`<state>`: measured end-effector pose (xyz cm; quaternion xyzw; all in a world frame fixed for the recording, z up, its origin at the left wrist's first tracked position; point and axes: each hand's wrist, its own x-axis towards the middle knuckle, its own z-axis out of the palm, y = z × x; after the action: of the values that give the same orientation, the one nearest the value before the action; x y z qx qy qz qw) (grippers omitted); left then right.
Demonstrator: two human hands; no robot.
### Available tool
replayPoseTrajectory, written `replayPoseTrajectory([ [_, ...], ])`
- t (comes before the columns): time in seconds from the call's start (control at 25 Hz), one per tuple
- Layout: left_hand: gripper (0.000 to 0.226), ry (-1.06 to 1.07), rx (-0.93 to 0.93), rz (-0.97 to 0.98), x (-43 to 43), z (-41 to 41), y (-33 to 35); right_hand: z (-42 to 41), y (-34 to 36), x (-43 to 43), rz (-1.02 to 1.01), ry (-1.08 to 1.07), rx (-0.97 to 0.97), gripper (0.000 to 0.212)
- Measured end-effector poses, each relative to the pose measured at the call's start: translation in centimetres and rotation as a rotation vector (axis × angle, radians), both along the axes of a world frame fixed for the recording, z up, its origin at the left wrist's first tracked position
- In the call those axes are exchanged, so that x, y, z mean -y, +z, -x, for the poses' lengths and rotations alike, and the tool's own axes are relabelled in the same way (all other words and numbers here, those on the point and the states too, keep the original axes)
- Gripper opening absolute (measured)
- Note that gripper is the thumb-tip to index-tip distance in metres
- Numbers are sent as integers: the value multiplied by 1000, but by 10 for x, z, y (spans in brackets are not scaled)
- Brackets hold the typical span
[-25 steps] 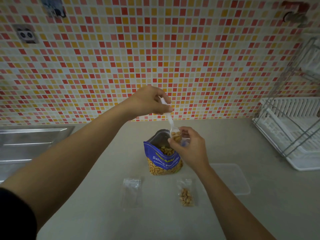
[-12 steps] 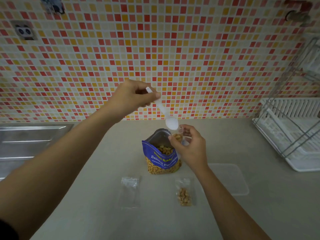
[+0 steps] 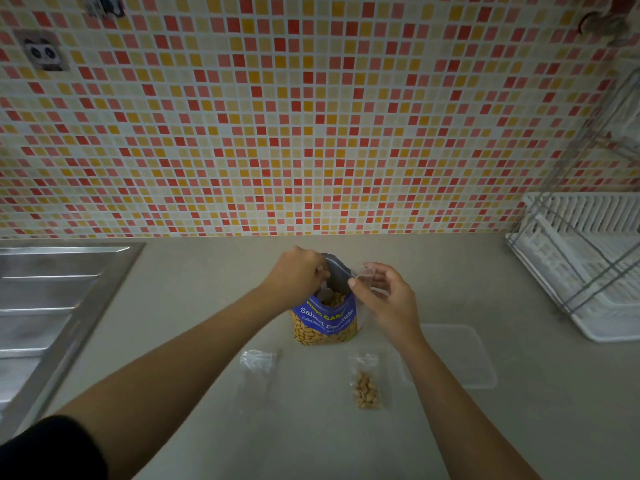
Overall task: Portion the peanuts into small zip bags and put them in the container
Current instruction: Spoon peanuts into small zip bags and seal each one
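A blue bag of salted peanuts (image 3: 325,322) stands open at the middle of the counter. My left hand (image 3: 298,271) grips the white spoon, whose bowl (image 3: 325,292) dips into the bag's mouth. My right hand (image 3: 384,299) pinches a small clear zip bag (image 3: 365,271) just right of the peanut bag. In front lie an empty zip bag (image 3: 258,362) and a zip bag holding peanuts (image 3: 365,386). A clear shallow container (image 3: 464,355) lies flat to the right of my right forearm.
A steel sink drainboard (image 3: 52,299) fills the left side. A white dish rack (image 3: 588,268) stands at the right, against the mosaic tile wall (image 3: 311,116). The beige counter (image 3: 194,427) stretches toward me.
My left hand has come down from above the small bag and put the spoon into the peanut bag. My right hand still holds the small zip bag.
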<state>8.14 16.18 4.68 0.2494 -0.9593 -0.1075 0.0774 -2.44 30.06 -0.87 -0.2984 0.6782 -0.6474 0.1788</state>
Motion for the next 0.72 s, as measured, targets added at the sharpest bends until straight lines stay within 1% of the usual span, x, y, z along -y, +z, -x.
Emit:
replayPoseTrajectory([
  [0.08,30,46,93,-21,-4,11,-7,3,-3,1,0,-4,16,29],
  [0.12,30,95,81,-83,-4,13,-9,5,-4,2,4,-3,25,28],
  [0.24,26,242,-47,-294,2,13,-9,7,-4,3,7,6,34,27],
  [0.32,26,281,-86,-408,7,12,-7,8,-4,4,6,12,33,27],
  [0.56,18,329,-197,-635,12,6,-1,9,-2,3,-13,30,14,28],
  [0.72,12,427,-319,-803,20,-3,4,9,-1,1,-35,34,-3,30],
])
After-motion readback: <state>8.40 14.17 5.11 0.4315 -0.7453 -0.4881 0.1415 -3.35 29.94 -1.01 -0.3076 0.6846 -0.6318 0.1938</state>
